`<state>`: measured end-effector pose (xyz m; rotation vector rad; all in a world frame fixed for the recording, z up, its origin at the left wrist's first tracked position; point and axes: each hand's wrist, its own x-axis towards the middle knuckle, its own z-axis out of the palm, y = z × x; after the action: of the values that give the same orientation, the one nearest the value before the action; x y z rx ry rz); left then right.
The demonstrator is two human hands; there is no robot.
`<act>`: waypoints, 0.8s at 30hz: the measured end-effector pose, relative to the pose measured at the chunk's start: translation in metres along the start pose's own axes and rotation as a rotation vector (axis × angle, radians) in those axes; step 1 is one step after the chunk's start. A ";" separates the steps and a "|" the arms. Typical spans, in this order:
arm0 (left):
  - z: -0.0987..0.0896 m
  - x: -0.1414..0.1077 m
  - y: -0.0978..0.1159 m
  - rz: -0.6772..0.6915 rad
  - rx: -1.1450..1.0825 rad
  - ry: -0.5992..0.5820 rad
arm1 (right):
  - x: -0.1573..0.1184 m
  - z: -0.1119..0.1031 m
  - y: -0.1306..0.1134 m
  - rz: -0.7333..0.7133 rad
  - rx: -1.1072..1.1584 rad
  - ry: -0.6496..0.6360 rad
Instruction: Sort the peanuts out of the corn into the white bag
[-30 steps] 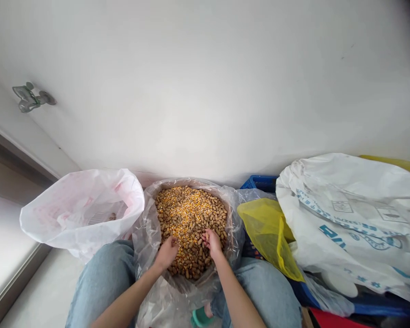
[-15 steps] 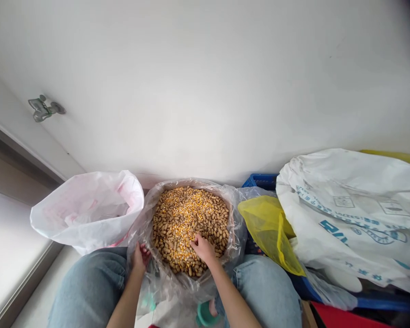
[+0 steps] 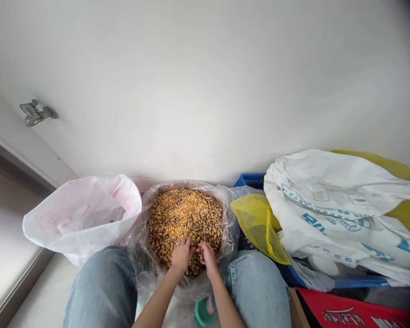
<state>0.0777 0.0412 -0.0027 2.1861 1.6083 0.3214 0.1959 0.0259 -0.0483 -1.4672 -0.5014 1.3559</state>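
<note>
Left hand (image 3: 182, 255) and right hand (image 3: 207, 256) are held close together, fingers curled into a heap of peanuts and corn kernels (image 3: 185, 214); whether anything is grasped cannot be told. The heap is contained in a clear plastic bag (image 3: 136, 241), with a white plastic bag (image 3: 82, 214) just beside it.

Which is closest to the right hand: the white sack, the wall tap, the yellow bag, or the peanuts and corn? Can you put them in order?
1. Peanuts and corn: under the right hand.
2. Yellow bag: just to its right.
3. White sack: farther right.
4. Wall tap: far left, high up.
</note>
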 end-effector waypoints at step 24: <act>0.003 -0.009 -0.016 -0.011 -0.536 0.120 | -0.037 0.006 0.004 0.205 1.002 -0.022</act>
<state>0.0623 0.0357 -0.0122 1.7721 1.3872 0.7920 0.1788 -0.0040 -0.0333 -0.6723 0.3209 1.4552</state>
